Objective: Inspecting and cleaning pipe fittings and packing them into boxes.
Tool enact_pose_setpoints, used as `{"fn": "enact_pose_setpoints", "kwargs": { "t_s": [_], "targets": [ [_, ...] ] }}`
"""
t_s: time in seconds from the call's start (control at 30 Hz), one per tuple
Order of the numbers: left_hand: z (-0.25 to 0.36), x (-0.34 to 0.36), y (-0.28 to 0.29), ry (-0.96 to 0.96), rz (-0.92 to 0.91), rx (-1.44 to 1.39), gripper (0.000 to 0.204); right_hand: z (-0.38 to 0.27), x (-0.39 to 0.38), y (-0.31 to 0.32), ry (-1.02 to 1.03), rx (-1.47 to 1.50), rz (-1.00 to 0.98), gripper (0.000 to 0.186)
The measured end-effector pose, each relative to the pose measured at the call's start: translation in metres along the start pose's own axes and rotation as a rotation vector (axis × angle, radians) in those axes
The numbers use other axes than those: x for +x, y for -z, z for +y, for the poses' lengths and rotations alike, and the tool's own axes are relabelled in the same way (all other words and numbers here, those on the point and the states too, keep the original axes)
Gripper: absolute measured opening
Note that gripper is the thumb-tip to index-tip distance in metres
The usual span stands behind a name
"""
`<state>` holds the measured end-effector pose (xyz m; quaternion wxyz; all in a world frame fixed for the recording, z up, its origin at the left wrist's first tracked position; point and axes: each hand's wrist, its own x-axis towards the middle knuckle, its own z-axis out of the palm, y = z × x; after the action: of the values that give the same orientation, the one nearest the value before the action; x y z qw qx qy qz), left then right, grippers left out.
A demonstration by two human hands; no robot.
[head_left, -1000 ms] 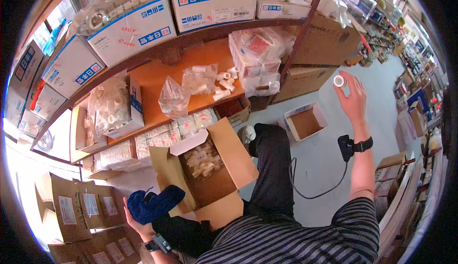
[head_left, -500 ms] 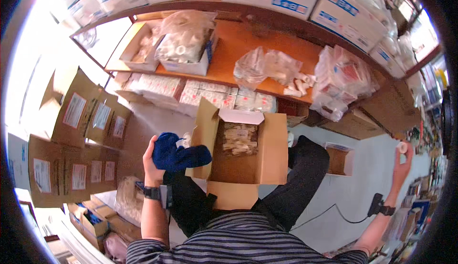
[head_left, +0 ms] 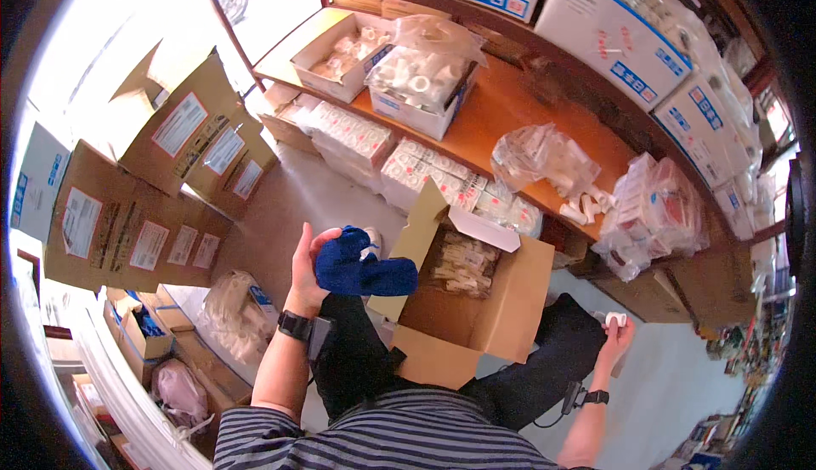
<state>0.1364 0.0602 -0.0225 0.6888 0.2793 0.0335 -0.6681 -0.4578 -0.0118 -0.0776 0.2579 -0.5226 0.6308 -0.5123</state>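
My left hand (head_left: 306, 273) is closed at the edge of a dark blue piece of soft fabric (head_left: 365, 268), its fingers partly behind it; a small white patch shows at the fabric's top. Pinched in my right hand (head_left: 614, 344), beyond my right knee, is a small white plastic pipe fitting (head_left: 614, 319). Between my legs stands an open cardboard box (head_left: 518, 300), its flaps folded out. Several small clear bags of pale pieces (head_left: 464, 264) lie at its far end. The fabric hangs over the box's left flap.
Ahead, a wooden shelf (head_left: 476, 151) bears boxes and bags of white fittings (head_left: 416, 83), with loose ones (head_left: 586, 206) near its edge. White patterned packs (head_left: 348, 134) are stacked below. Large labelled cartons (head_left: 136, 223) stand at left. A clear bag (head_left: 238, 317) lies behind my left forearm.
My right hand has come in from the far right toward my right knee with the white pipe fitting. The view has turned; my left hand still holds the blue fabric.
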Motion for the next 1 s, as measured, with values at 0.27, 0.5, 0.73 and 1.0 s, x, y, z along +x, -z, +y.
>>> {"fn": "enact_pose_setpoints", "kwargs": {
  "t_s": [0.27, 0.5, 0.73, 1.0],
  "targets": [
    [-0.004, 0.000, -0.005, 0.019, -0.108, -0.007, 0.049, -0.003, 0.001, -0.006, -0.009, -0.129, -0.001, 0.027],
    [-0.005, 0.002, 0.002, 0.003, -0.183, 0.067, 0.048, -0.004, 0.001, -0.009, -0.003, -0.121, 0.000, 0.027],
    [-0.005, 0.004, 0.008, -0.010, -0.170, 0.109, 0.049, -0.010, 0.002, -0.012, -0.019, -0.128, -0.013, 0.026],
    [-0.003, 0.000, 0.009, -0.036, -0.141, 0.122, 0.048, -0.012, 0.001, -0.017, -0.027, -0.138, -0.022, 0.028]
  ]
}}
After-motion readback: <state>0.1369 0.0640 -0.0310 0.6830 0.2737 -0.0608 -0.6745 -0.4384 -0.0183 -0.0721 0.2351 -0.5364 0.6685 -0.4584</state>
